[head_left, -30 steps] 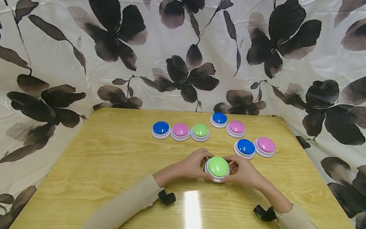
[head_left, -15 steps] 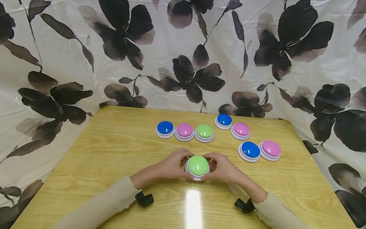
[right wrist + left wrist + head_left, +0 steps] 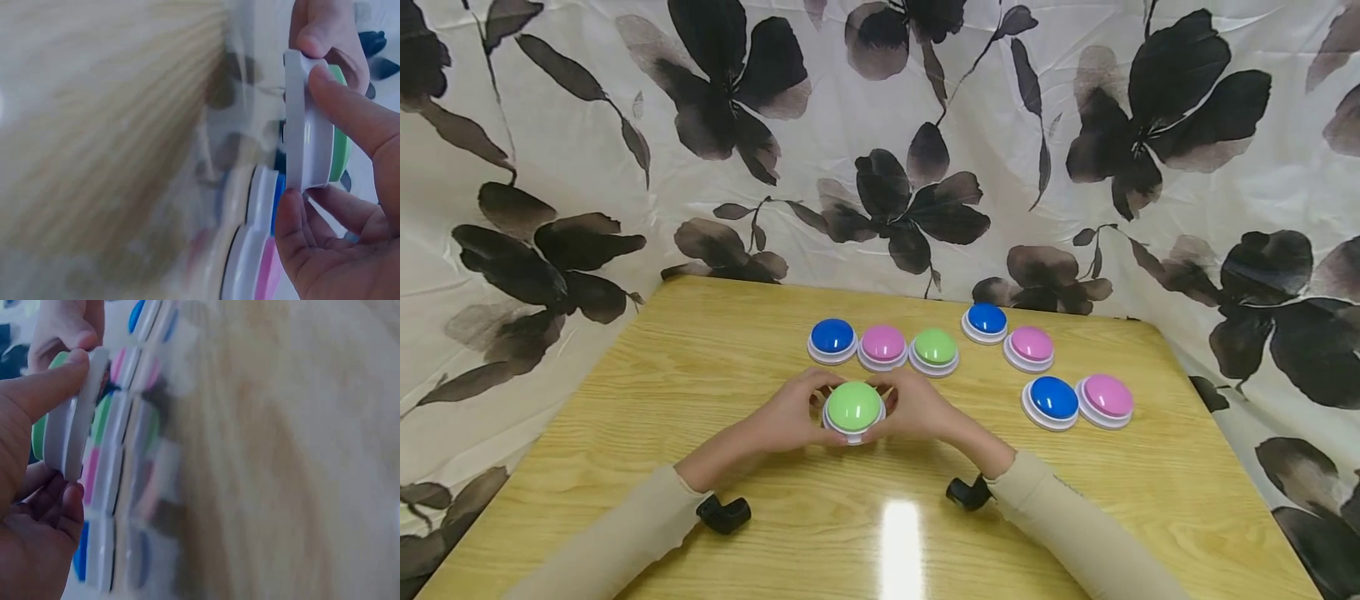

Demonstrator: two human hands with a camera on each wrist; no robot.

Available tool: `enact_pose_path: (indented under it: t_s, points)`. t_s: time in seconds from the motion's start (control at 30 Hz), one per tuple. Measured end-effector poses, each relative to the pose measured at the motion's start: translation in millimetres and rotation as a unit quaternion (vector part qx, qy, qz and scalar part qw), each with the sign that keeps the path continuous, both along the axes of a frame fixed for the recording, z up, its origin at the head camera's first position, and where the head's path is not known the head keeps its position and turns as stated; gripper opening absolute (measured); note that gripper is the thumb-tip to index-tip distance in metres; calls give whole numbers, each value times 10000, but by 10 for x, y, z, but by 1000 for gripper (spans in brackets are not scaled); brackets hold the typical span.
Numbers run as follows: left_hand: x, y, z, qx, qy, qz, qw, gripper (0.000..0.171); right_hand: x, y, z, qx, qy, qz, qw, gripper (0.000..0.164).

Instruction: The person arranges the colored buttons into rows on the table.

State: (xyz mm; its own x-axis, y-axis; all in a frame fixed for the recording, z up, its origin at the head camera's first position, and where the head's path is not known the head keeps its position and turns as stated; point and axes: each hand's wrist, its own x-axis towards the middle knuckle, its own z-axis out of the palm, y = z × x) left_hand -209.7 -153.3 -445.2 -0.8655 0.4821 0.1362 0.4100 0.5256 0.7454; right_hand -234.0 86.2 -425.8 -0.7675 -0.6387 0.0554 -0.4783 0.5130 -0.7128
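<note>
A round push button with a green dome (image 3: 853, 406) and white base is held between both hands, raised off the table as the wrist views show. My left hand (image 3: 792, 410) grips its left side, thumb near the front and fingers behind. On the opposite side my right hand (image 3: 916, 406) grips the rim the same way. Just behind them stands a row of a blue button (image 3: 832, 337), a pink button (image 3: 883, 343) and another green button (image 3: 936, 347), side by side. In the right wrist view the held button's white base (image 3: 306, 125) shows edge-on between thumb and fingers.
At the back right sit a blue button (image 3: 985, 320) and a pink button (image 3: 1029, 345). Nearer on the right, another blue button (image 3: 1052, 400) touches a pink button (image 3: 1106, 397). A flowered cloth (image 3: 820, 108) hangs behind the wooden table (image 3: 715, 333).
Both hands have carried the green button left and a little away from me, from near the right-hand pair to in front of the row. The other buttons stay put; the head view shifted slightly.
</note>
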Motion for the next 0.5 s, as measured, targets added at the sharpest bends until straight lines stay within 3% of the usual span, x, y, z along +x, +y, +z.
enact_pose_path:
  t_s: [0.23,0.5]
  points:
    - [-131,-402,95,-144,133,292,9994,74,-212,-429,140,196,14,194,9996,69]
    - [-305,-781,315,-2,196,541,9983,75,-494,-870,450,475,497,428,9967,68]
